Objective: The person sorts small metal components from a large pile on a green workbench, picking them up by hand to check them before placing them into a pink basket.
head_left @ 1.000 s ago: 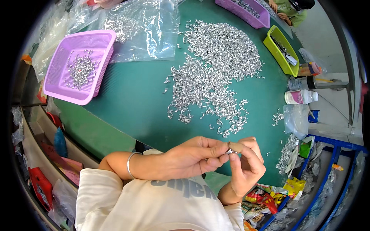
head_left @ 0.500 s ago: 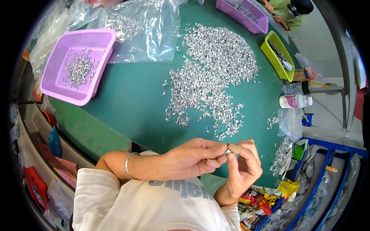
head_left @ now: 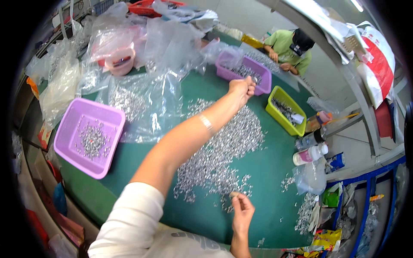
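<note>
My left arm, a band at its wrist, stretches far across the green table. My left hand (head_left: 241,89) is closed at the near rim of the far purple basket (head_left: 265,81), which holds small silvery metal pieces; whatever is inside the fingers is hidden. Close to my body, my right hand (head_left: 243,210) pinches a small tan piece (head_left: 233,195) between thumb and fingertips, its kind too small to make out. It is by the near edge of a wide heap of small curved silvery metal pieces (head_left: 215,157), which my left forearm partly covers.
A second purple basket (head_left: 62,150) with some metal pieces stands at left, beside clear plastic bags (head_left: 148,127). At right are a green basket (head_left: 275,118), bottles (head_left: 306,155) and blue racks (head_left: 365,215). Across the table, a person (head_left: 286,53) in a green top works.
My hands have parted: the left has reached forward to the far basket, while the right has dropped back with the tan piece. The view has tilted up, showing more of the far side.
</note>
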The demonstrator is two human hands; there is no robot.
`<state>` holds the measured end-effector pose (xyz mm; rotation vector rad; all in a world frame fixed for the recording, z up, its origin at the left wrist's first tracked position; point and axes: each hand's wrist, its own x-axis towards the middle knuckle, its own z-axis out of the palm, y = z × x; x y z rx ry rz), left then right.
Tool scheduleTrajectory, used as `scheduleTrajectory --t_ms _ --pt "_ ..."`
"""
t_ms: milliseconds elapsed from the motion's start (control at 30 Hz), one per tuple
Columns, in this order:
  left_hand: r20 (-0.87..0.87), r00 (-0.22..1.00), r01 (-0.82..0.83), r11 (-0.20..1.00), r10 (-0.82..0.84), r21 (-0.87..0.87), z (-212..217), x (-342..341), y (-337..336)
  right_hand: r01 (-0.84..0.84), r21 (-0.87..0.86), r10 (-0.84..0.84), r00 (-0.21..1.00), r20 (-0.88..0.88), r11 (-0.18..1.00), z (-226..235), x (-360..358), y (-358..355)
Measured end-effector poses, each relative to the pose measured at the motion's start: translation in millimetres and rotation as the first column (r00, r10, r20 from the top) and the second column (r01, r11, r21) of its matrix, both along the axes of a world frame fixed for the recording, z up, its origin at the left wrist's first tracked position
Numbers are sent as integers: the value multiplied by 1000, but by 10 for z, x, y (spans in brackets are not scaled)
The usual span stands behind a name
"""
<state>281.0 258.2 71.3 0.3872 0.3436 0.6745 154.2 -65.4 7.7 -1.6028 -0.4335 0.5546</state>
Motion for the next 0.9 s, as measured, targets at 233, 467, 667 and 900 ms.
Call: scheduleTrajectory --t_ms 233,467,667,900 --pt "-381 879 407 868 -287 285 -494 43 -745 96 15 -94 993 -75 995 79 176 -15" --pt "-436 744 659 665 -506 351 -326 -1523 -1686 73 370 37 958 -283 926 310 200 -109" --pt "-444 796 600 628 -410 496 -221 -2001 -1976 -101 399 175 972 -154 911 466 55 -181" --pt "-430 830 551 644 -355 531 -139 -2216 -2118 -103 409 132 990 -43 907 535 -138 -280"
